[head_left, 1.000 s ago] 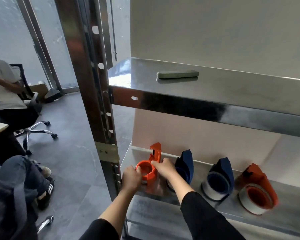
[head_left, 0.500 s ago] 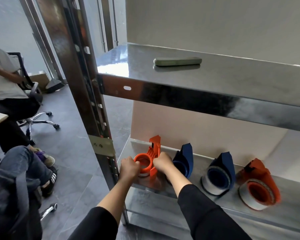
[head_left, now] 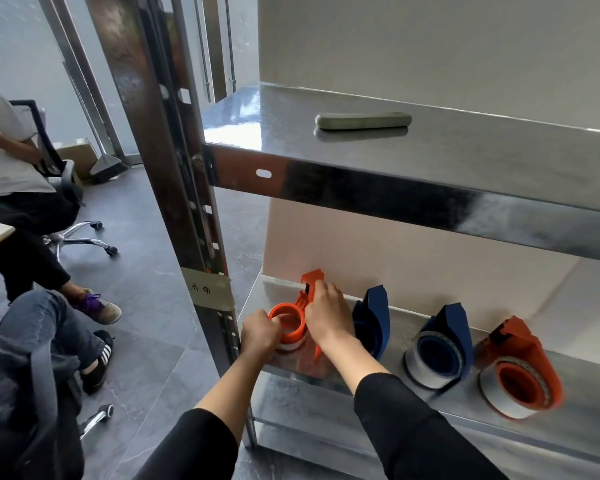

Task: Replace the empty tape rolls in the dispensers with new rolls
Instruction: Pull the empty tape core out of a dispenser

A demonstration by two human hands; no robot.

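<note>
An orange tape dispenser (head_left: 291, 318) stands at the left end of the lower steel shelf (head_left: 568, 438). A thin pale tape roll (head_left: 289, 345) sits around the base of its round hub. My left hand (head_left: 260, 336) pinches the hub's left rim. My right hand (head_left: 326, 315) grips the dispenser's upright handle. To the right stand a blue dispenser (head_left: 373, 320) whose roll I cannot make out, a blue dispenser with a full roll (head_left: 440, 348) and an orange dispenser with a full roll (head_left: 520, 372).
An upper steel shelf (head_left: 465, 157) juts out above, carrying a flat grey-green bar (head_left: 362, 120). The rack's upright post (head_left: 187, 216) stands just left of my hands. Two seated people (head_left: 18, 188) and office chairs fill the floor at left.
My right hand has climbed from the hub up onto the orange dispenser's handle. My left hand stays at the hub's rim. The camera has drifted a little.
</note>
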